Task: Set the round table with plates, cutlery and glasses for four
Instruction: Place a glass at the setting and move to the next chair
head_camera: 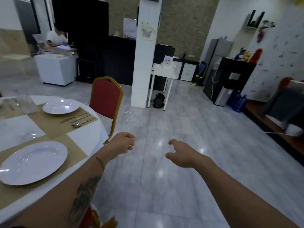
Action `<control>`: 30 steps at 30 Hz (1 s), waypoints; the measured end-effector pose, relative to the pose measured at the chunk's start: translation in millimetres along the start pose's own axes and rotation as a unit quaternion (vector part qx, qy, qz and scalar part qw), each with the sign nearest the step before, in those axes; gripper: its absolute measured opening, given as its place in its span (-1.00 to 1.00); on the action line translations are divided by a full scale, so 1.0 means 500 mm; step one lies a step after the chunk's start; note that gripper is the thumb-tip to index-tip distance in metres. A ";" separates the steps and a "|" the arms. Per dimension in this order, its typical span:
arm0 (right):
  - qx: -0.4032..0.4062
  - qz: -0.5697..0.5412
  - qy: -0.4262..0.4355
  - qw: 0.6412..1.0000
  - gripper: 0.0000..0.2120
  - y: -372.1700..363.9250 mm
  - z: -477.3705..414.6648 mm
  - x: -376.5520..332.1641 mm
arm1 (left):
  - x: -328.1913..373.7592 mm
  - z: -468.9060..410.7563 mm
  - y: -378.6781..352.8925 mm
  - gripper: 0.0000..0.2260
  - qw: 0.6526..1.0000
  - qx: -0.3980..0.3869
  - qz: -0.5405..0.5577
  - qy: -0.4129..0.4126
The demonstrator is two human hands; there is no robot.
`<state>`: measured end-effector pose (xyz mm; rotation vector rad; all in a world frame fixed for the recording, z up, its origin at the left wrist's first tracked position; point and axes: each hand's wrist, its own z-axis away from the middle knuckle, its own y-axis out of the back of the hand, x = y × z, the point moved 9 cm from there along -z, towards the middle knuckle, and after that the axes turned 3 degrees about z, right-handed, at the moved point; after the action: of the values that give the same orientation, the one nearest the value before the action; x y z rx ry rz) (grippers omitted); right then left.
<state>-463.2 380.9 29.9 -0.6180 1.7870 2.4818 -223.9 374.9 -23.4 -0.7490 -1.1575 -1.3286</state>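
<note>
The round table [92,137] with a white cloth and tan placemats fills the left of the view. A white plate [32,162] lies on the near placemat. A second white plate [60,106] lies farther back, with a knife, fork and spoon [78,119] to its right. A clear glass [27,136] stands between the two plates. More cutlery [14,104] lies at the far left. My left hand [122,143] hangs over the floor just right of the table, fingers loosely curled, holding nothing. My right hand [180,153] is also empty, fingers relaxed.
A red chair with a gold frame [106,97] stands at the table's far side. A white pillar [144,63] and a small white side table [162,74] stand ahead. A white cable [131,117] lies on the grey tiled floor. A water dispenser [223,94] stands at right.
</note>
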 end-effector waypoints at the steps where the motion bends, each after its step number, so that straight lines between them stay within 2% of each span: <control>1: -0.005 -0.004 0.013 1.000 -0.38 0.008 -0.047 -0.001 | 0.007 -0.037 0.009 -0.94 1.000 0.017 0.013 0.001; 6: -0.035 -0.002 0.058 0.998 -0.41 0.029 -0.260 -0.034 | 0.008 -0.167 0.054 -0.89 0.995 0.081 0.032 0.041; 10: -0.085 0.003 0.100 0.991 -0.43 0.009 -0.386 -0.092 | -0.011 -0.216 0.095 -0.84 0.991 0.111 0.019 0.075; 16: -0.138 0.027 0.187 0.972 -0.44 -0.013 -0.572 -0.196 | -0.069 -0.271 0.193 -0.81 0.971 0.206 0.042 0.113; 22: -0.191 0.015 0.299 0.935 -0.52 -0.028 -0.722 -0.317 | -0.108 -0.323 0.269 -0.83 0.931 0.318 0.116 0.135; 25: -0.225 0.040 0.360 0.904 -0.53 -0.044 -0.792 -0.388 | -0.127 -0.313 0.277 -0.85 0.897 0.377 0.171 0.153; 30: -0.284 0.071 0.413 0.863 -0.60 -0.112 -0.835 -0.493 | -0.163 -0.263 0.309 -0.82 0.835 0.469 0.227 0.181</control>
<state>-95.9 69.5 -50.9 -1.8839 1.1696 3.1285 -36.3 303.6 -109.9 -0.0140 -1.0578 -0.3567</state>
